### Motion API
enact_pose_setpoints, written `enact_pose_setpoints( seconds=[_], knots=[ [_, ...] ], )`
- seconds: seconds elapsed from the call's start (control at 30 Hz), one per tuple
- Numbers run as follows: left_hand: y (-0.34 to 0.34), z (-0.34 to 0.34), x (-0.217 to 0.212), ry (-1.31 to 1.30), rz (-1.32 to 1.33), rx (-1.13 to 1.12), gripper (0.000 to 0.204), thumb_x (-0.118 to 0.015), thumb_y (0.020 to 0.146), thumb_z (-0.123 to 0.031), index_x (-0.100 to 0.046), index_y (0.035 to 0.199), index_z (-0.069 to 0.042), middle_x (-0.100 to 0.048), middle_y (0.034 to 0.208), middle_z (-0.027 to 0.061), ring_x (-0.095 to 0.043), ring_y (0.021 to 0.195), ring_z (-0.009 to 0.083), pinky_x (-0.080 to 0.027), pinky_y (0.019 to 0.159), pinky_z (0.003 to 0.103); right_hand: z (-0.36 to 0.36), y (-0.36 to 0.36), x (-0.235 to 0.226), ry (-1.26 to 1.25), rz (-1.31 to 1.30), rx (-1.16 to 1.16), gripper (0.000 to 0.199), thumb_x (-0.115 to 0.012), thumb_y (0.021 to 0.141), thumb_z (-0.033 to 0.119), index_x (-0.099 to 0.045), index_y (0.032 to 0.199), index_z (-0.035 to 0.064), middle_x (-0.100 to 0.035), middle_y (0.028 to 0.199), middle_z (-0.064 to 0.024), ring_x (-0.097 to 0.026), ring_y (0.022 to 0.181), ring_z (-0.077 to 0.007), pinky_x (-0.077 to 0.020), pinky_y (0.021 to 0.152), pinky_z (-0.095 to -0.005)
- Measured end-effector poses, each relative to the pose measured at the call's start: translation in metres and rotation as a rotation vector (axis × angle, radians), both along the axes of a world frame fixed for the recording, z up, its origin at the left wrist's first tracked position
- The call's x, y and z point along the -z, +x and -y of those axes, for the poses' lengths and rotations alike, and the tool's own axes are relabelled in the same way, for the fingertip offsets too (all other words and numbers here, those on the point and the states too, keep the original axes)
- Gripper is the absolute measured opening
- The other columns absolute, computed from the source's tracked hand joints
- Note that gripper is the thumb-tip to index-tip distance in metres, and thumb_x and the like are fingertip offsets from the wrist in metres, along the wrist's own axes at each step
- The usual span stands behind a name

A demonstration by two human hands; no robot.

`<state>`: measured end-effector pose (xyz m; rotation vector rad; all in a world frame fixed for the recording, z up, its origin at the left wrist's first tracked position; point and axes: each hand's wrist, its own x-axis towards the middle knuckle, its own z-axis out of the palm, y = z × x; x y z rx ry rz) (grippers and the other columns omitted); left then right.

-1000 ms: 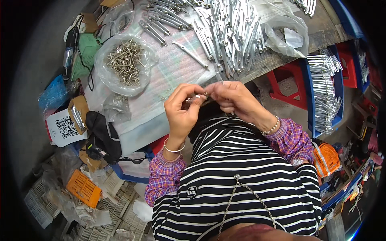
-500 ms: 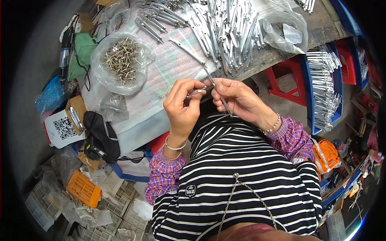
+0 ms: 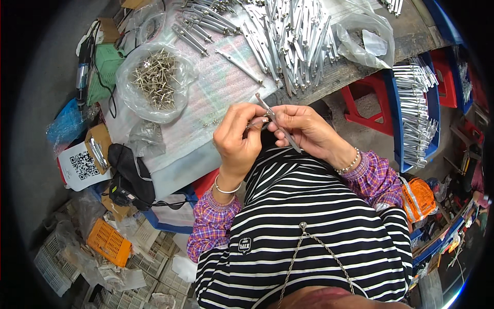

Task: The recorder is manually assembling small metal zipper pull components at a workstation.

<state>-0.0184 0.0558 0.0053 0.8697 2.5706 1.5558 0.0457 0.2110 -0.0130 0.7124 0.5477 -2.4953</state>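
Observing left hand [image 3: 238,136], thumb and fingertips drawn together, pinching a small metallic piece [image 3: 259,122]; too small to identify. Finding metal bar [image 3: 263,102] aloft between the 2 hands, just right of the left fingertips, long axis slanting from upper left, toward the table, to lower right, toward the striped shirt [image 3: 309,206]. Cannot confirm contact between bar and small piece. Noting right hand [image 3: 311,133] pinching the bar between thumb and curled fingers near mid-length; nearer of the 2 to the bar.

Recording on the pale mat [image 3: 213,90], left to right: clear plastic bag [image 3: 186,87] full of slim brass-toned fasteners [image 3: 156,80]; 1 loose bar [image 3: 239,68], apart from the heap; dense heap of bars [image 3: 293,44]. Further right, on bare wood, 1 more clear bag [image 3: 347,49].

Listing around the table, left to right: cylindrical tool [image 3: 82,77], with dark cord nearby; orange crate [image 3: 108,242], low at left; red stool [image 3: 371,125]; blue tray [image 3: 398,131], packed with similar bars.
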Motion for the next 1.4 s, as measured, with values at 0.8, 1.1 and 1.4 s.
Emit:
enact_pose_setpoints(
  seconds=[0.8, 1.1, 1.4],
  knots=[
    [0.000, 0.005, -0.005, 0.138, 0.547, 0.046, 0.019, -0.067, 0.073, 0.006, -0.059, 0.090, 0.000, -0.059, 0.077, -0.0005, -0.050, 0.062, 0.0024, -0.038, 0.055, 0.016, -0.010, 0.002, 0.005, 0.047, -0.109, -0.128, 0.030, -0.068, 0.076, 0.006, -0.056, 0.103, -0.0006, -0.060, 0.077, -0.0052, -0.060, 0.065, -0.0125, -0.0501, 0.061, -0.0231],
    [-0.002, 0.013, -0.006, 0.191, 0.674, 0.045, 0.017, -0.064, 0.079, 0.004, -0.058, 0.095, 0.002, -0.060, 0.084, 0.0020, -0.052, 0.067, 0.0034, -0.040, 0.061, 0.016, -0.010, 0.000, 0.002, -0.002, -0.115, -0.126, 0.023, -0.062, 0.081, 0.003, -0.054, 0.102, 0.0052, -0.057, 0.079, -0.0006, -0.060, 0.067, -0.0122, -0.0534, 0.065, -0.0262],
    [0.002, 0.004, -0.030, 0.477, 0.724, 0.052, 0.014, -0.059, 0.087, -0.006, -0.057, 0.097, 0.002, -0.058, 0.092, 0.0068, -0.047, 0.069, 0.0064, -0.038, 0.060, 0.019, -0.009, 0.003, 0.009, -0.060, -0.113, -0.057, 0.022, -0.062, 0.082, 0.005, -0.054, 0.101, 0.0080, -0.056, 0.085, 0.0002, -0.061, 0.072, -0.0133, -0.0552, 0.068, -0.0305]
  ],
)
